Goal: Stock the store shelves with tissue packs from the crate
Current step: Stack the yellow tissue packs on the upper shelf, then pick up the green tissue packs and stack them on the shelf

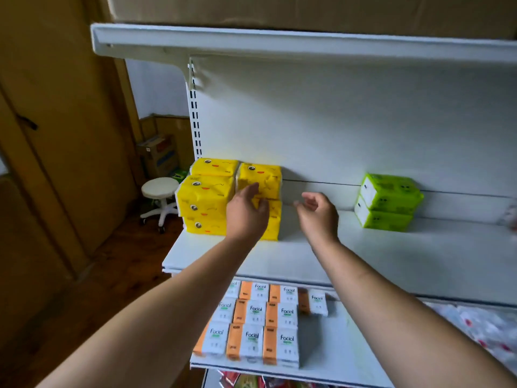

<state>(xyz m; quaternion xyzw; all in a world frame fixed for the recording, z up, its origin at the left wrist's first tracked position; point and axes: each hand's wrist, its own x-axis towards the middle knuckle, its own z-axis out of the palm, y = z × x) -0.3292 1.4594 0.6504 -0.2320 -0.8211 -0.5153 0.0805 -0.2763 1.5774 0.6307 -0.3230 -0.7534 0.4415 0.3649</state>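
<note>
Several yellow tissue packs [208,191] with cartoon faces are stacked at the left end of the white middle shelf [363,256]. My left hand [246,211] reaches in front of the right-hand yellow stack [264,177], fingers apart, holding nothing. My right hand [317,212] hovers just right of that stack, fingers loosely curled and empty. Two green tissue packs [387,203] lie stacked further right on the same shelf. The crate is out of view.
The lower shelf [335,348] holds rows of orange-and-white Facial packs [251,323] and red-and-white packs [486,329] at the right. An upper shelf [279,43] carries a cardboard box. A white stool [159,197] and cartons stand on the floor at the left.
</note>
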